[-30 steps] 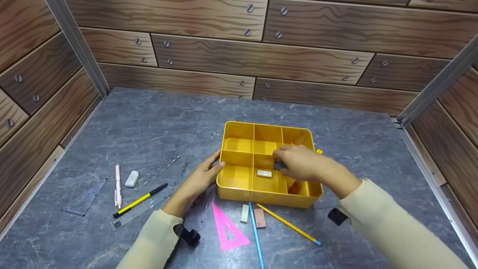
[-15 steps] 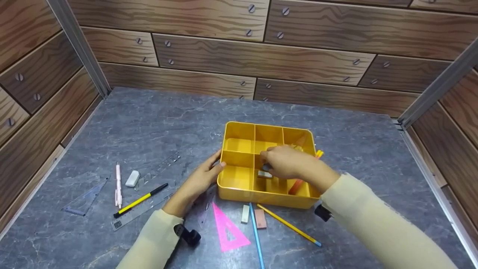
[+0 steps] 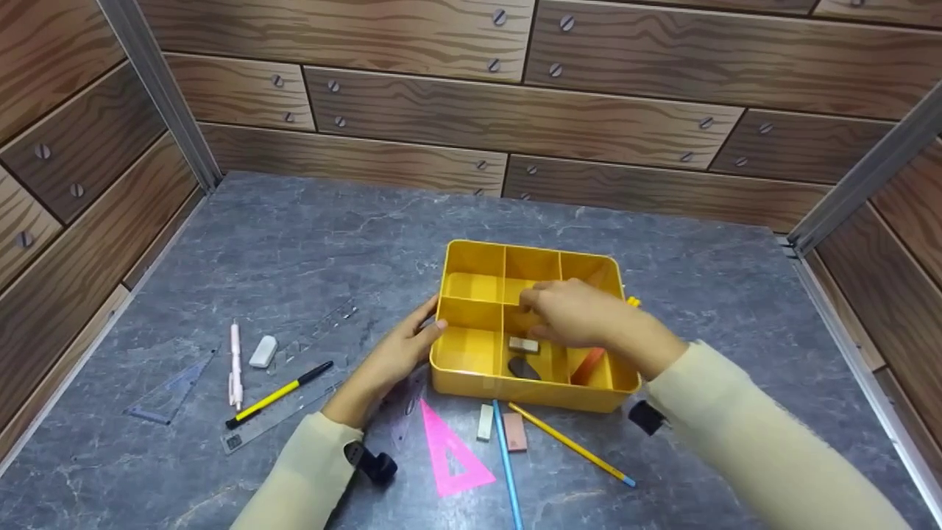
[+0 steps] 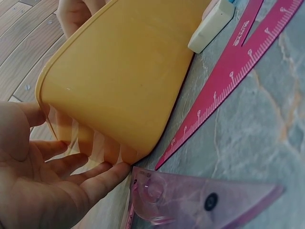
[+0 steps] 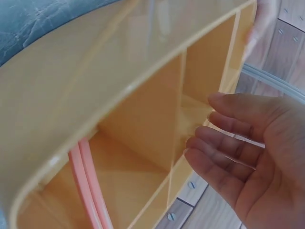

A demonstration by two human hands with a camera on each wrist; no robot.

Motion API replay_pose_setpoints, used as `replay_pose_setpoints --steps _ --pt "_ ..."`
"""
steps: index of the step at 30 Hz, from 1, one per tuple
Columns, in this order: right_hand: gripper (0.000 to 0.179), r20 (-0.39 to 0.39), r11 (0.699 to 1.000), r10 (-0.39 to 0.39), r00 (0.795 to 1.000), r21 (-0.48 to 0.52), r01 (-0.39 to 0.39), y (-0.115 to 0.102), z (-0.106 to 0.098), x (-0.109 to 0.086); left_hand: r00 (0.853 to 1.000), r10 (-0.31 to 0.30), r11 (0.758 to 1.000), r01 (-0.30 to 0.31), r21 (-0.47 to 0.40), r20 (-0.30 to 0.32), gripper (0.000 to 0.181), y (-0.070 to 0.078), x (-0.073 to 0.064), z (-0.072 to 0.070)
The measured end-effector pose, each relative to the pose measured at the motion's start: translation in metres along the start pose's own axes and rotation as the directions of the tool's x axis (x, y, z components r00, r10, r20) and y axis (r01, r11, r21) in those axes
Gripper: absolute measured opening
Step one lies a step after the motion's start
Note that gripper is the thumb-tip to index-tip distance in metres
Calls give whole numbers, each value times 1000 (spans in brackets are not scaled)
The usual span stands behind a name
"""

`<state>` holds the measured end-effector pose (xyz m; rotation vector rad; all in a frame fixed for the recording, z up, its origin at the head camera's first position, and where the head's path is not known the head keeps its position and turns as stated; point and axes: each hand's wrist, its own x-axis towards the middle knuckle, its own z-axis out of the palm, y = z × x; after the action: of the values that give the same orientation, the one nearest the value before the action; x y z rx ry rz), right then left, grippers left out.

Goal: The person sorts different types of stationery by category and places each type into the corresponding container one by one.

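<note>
The step in hand looks like sorting small stationery into the six compartments of the yellow box (image 3: 536, 393), which stands on the desk (image 3: 331, 243). The left hand (image 3: 397, 350) steadies it, thumb over the left rim and fingers against the outer wall; a light, firm pinch suits, since the box would probably slide if a divider were knocked. The right hand (image 3: 592, 313) is over the middle of the box, fingers loosely bent, apart from the thumb, with nothing between them. Best to lift it straight up past the dividers, and to mind the orange-red stick (image 3: 589, 366) in the front right compartment. In the front middle one lie a white eraser (image 3: 524, 344) and, just beside it, a dark oval piece (image 3: 524, 368); anything added there is better laid alongside than dropped on top.

The head view gives this layout, but the back of the right hand covers its palm; the right wrist view shows the palm side and the bare gap under the thumb. Neither wrist view shows the dark oval piece. The left wrist view shows the fingers spread along the outer wall, the printed scale on the pink set square (image 4: 214, 95), and a purple set square (image 4: 248, 191) near the box's corner, which is only faint from above
</note>
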<state>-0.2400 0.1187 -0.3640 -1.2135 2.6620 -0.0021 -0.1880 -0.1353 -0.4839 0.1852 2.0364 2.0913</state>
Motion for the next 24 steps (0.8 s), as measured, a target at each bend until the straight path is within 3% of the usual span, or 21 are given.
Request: replay_pose_setpoints --steps 7,18,24 --pt "29 -28 999 16 999 37 -15 5 -2 -14 1000 -15 1000 16 18 -25 61 1 0 1" --pt "31 -183 997 17 983 75 -3 14 10 -48 1000 -18 999 18 30 -11 62 3 0 2" --pt "32 -278 994 29 960 106 1 20 15 -62 1000 -19 999 19 33 -20 64 1 0 1"
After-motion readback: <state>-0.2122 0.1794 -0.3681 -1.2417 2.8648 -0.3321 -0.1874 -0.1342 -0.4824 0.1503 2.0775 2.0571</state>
